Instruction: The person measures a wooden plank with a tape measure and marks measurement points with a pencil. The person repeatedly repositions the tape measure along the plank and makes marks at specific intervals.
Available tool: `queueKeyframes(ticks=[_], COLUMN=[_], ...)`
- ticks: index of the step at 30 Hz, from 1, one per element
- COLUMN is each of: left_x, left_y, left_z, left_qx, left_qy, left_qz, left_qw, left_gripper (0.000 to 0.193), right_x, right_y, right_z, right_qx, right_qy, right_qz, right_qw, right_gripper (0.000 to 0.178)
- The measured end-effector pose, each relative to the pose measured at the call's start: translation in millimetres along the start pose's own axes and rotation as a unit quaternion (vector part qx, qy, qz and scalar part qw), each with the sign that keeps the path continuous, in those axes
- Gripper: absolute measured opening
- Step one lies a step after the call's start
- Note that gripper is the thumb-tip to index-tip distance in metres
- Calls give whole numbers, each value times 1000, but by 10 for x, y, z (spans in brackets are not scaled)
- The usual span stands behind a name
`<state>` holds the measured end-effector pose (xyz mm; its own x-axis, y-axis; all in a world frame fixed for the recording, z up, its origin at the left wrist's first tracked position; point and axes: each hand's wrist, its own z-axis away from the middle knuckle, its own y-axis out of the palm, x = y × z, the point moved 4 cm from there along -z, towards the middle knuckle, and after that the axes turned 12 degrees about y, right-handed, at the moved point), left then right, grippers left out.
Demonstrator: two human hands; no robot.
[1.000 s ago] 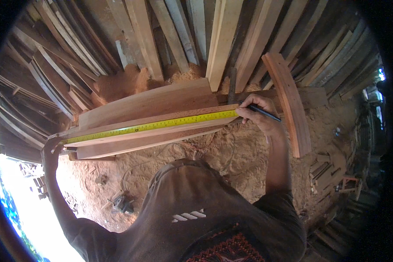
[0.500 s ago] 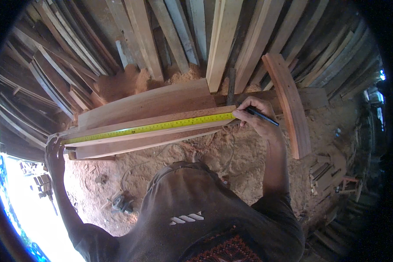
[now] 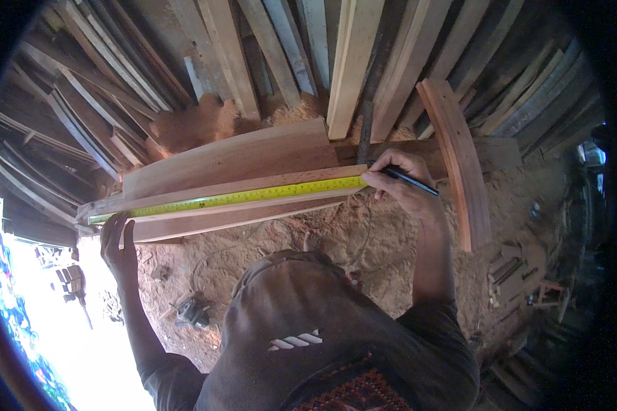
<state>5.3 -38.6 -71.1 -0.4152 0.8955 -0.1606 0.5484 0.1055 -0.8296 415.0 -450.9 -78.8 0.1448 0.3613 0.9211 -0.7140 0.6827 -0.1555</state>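
Observation:
A yellow tape measure blade (image 3: 247,196) lies stretched along a long wooden board (image 3: 274,204), close to its edge. Near the blade's left end, my left hand (image 3: 118,243) pinches the blade against the board, fingertips on top. My right hand (image 3: 408,181) is closed at the other end of the tape, thumb and fingertips at the board's right end. A dark pen-like marker (image 3: 413,181) sticks out of that same hand, pointing right. Behind the measured board rests a wider plank (image 3: 233,159), and another board (image 3: 247,220) shows on the near side.
A curved reddish timber (image 3: 456,164) stands to the right of my right hand. Many planks (image 3: 353,65) lean at the back. Sawdust (image 3: 267,253) covers the ground, where a power tool (image 3: 192,312) lies at the lower left. Wood offcuts (image 3: 507,270) are piled at the right.
My left hand has shifted right along the tape, away from the board's left end, leaving the tape's tip uncovered. My right hand stays nearly in place with the marker and tape.

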Motion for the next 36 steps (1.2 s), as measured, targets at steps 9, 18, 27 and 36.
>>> queueKeyframes(ticks=[9,18,27,36], left_x=[-59,-63,-35,-53], left_y=[-7,16,36,31], left_z=[-49,-4,41,36], left_qx=[-24,-48,-58,-57], left_qy=[-14,-12,-8,-20], left_qz=[30,35,42,47], left_qw=[999,998,997,997], left_gripper=[15,14,17,18], right_x=[-37,-58,-58,-40], right_y=[-11,6,14,14], right_z=[-10,-20,-25,-13], right_qx=[20,22,40,42], right_qy=[-15,-1,-13,-27], right_qz=[-20,-28,-50,-50], right_qw=[1000,999,998,997], right_gripper=[16,23,23,16])
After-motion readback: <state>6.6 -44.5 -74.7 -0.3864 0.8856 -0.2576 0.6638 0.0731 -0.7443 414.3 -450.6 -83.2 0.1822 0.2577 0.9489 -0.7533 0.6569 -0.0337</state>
